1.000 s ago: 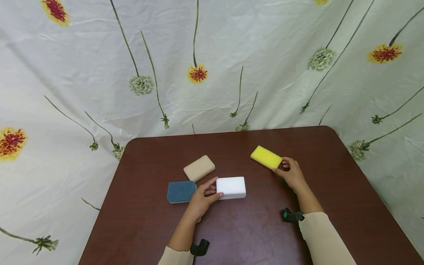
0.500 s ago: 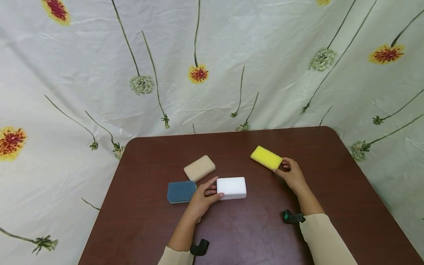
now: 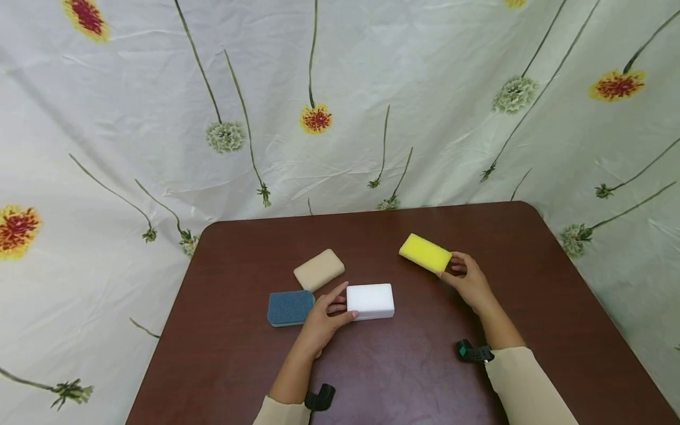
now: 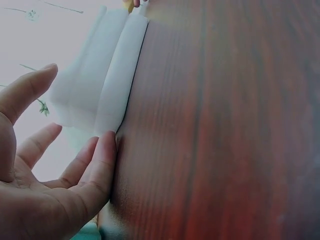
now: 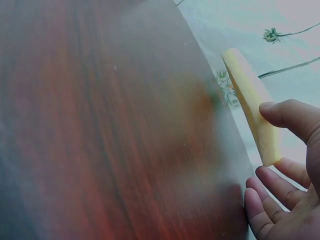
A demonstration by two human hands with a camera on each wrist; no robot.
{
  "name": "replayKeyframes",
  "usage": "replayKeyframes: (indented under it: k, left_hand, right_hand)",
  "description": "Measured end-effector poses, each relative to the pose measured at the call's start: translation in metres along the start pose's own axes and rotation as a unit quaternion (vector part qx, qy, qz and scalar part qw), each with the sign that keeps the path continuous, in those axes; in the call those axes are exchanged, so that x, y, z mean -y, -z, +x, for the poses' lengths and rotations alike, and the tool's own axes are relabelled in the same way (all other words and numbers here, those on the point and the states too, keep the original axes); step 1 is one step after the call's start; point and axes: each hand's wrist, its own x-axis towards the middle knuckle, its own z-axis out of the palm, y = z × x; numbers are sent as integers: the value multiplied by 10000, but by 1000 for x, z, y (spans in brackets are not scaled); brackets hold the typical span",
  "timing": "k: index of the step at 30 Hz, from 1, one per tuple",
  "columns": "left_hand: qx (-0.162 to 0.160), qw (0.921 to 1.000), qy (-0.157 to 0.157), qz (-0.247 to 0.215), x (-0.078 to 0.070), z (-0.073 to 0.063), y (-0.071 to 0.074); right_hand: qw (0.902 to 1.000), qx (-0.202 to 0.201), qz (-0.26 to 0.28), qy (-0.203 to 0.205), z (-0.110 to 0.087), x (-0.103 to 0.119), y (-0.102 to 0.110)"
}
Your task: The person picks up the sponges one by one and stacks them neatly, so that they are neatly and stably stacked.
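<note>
My left hand point(image 3: 321, 322) is at the left end of a white sponge block point(image 3: 370, 300) that lies on the table, its thumb at the near corner and index finger at the far corner. In the left wrist view, fingertips point(image 4: 106, 137) meet the end of the white block point(image 4: 117, 75), which has a seam along its side. On the right, my right hand point(image 3: 470, 283) pinches the near right end of a yellow sponge point(image 3: 425, 252). The right wrist view shows its thumb point(image 5: 272, 111) on the face of the yellow sponge point(image 5: 252, 100).
A blue sponge point(image 3: 290, 307) lies just left of my left hand. Behind it a beige sponge point(image 3: 319, 270) lies at an angle. All are on a dark brown table point(image 3: 425, 378) with rounded far corners. A white flowered cloth point(image 3: 350, 77) hangs behind the table.
The yellow sponge has shifted very slightly left, and my right wrist slightly to the right. My left hand and the white sponge block keep their place.
</note>
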Motion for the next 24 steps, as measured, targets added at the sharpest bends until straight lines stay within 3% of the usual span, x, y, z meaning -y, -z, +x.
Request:
replayKeyframes:
  k: [12, 24]
  left_hand:
    - [8, 10000, 10, 23, -7, -3, -1]
    - [-99, 10000, 11, -7, -5, -2, -4]
  right_hand:
    - [9997, -81, -21, 213, -17, 7, -5]
    - [9973, -82, 157, 716, -29, 25, -12]
